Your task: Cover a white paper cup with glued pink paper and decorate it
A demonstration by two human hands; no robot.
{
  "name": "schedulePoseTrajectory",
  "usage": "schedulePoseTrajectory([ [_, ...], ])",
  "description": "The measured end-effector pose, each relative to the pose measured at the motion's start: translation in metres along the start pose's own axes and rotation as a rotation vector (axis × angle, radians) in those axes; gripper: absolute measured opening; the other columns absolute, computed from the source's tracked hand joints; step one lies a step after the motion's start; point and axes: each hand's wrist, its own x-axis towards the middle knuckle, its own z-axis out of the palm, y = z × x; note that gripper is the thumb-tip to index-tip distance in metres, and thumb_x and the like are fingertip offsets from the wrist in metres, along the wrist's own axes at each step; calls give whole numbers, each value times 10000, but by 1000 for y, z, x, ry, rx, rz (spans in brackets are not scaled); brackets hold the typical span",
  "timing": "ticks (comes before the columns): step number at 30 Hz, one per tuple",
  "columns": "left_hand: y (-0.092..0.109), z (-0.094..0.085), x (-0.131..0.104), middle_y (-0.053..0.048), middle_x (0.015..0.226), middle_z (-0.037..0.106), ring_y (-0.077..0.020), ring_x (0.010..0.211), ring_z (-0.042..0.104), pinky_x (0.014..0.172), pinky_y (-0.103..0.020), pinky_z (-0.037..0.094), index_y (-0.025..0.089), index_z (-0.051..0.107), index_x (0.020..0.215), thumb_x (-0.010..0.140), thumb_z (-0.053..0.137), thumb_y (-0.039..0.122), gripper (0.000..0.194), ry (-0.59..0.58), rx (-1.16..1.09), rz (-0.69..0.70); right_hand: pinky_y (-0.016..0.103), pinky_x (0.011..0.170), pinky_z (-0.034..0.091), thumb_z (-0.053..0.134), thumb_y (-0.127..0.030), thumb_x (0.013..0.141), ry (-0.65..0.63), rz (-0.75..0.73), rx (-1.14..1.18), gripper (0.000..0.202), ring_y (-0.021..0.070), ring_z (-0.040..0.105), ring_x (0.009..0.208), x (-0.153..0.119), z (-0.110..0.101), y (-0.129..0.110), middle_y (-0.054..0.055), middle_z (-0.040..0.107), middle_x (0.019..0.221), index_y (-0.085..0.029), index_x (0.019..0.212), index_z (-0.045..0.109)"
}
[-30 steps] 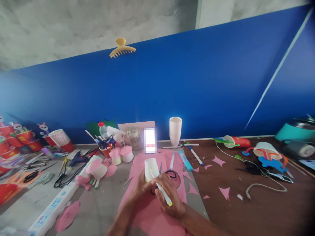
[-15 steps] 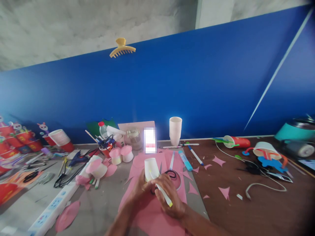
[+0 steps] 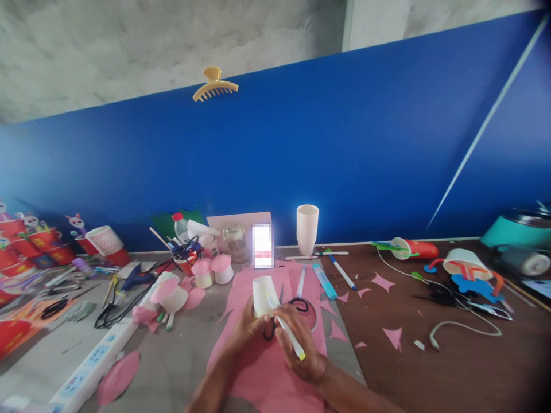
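In my left hand is a white paper cup, tilted, its wide end pointing away from me. My right hand grips a white marker with a yellow end; the marker's far end is close to the cup's side. Both hands are over pink paper. Black-handled scissors lie on that paper just beyond my right hand, and another dark handle loop shows between the hands.
A stack of white cups stands at the back, right of a bright phone. On the left are a power strip and small cups with pink tops. Pink scraps and a cable lie at right.
My right hand and the marker have shifted slightly to the right, uncovering more of the dark handle loop. My left hand still holds the cup in nearly the same place.
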Motion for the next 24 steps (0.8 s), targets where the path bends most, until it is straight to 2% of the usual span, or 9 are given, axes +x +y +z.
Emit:
schedulePoseTrajectory([
  [5, -6, -5, 2, -37, 832, 629, -179, 718, 552, 640, -279, 468, 168, 614, 1032, 711, 814, 590, 567, 14, 42, -11, 406, 785, 580, 456, -245, 1017, -24, 23, 36, 308, 268, 678, 892, 1, 1, 0, 65, 687, 989, -323, 1303, 539],
  [11, -6, -1, 2, -16, 785, 600, -163, 695, 522, 633, -271, 440, 183, 614, 1005, 715, 803, 607, 548, 11, -16, -31, 381, 799, 590, 435, -269, 1036, 14, 60, 38, 257, 249, 679, 908, 3, 3, -1, 72, 692, 992, -278, 1248, 581],
  [16, -2, 3, 0, -8, 767, 587, -157, 673, 507, 623, -271, 421, 186, 603, 982, 705, 806, 617, 551, 6, -28, -42, 366, 782, 590, 413, -291, 1049, 2, 11, 24, 267, 225, 675, 880, 4, 2, -2, 66, 698, 974, -256, 1246, 589],
  [24, 3, 8, -1, -6, 768, 589, -148, 649, 507, 591, -258, 410, 183, 611, 969, 705, 820, 578, 519, 39, -52, -50, 396, 793, 598, 410, -300, 1044, 10, 1, 16, 267, 258, 694, 908, 5, 0, -2, 79, 717, 981, -269, 1229, 600],
])
